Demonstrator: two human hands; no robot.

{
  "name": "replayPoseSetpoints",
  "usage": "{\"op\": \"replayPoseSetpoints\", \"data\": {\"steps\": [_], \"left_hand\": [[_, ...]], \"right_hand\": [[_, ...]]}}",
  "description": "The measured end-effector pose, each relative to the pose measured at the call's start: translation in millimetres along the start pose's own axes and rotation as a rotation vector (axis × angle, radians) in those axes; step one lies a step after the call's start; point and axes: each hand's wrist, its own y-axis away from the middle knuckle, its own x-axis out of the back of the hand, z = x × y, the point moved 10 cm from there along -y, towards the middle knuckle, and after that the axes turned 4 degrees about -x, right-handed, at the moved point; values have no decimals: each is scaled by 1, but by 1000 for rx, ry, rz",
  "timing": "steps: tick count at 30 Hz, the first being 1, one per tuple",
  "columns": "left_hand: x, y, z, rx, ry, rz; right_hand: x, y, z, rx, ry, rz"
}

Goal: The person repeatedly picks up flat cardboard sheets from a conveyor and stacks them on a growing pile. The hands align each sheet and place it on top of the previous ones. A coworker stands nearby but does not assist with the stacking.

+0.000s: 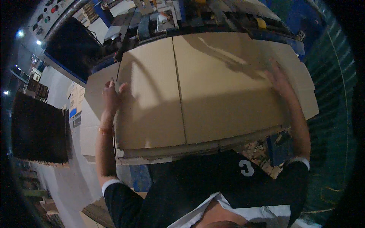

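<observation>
In front of me lies a stack of flat brown cardboard sheets, with slots and a crease line running across the top one. My left hand is over the left side of the top sheet, near a slot, with its thumb held apart from the fingers. On the far right part of the sheet is my right hand, slightly blurred, its fingers stretched out toward the far edge. Neither hand grips anything that I can see. Whether the palms press on the cardboard I cannot tell.
Beyond the cardboard stands a machine with dark rollers and belts. A control panel with buttons is at the upper left. A dark stack stands on the left floor. Cardboard scraps lie below the stack's near right edge. Green sheeting hangs at right.
</observation>
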Motion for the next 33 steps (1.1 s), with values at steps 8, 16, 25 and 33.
{"op": "replayPoseSetpoints", "data": {"steps": [8,16,25,33], "left_hand": [[14,163,123,-477,-34,-242],[26,106,90,-509,130,68],[-20,-32,88,-449,81,141],[40,71,66,-282,-26,357]], "right_hand": [[-23,160,-35,40,198,-447],[-41,92,-52,215,95,-328],[-71,-42,-70,212,63,-171],[18,45,13,-115,-82,67]]}}
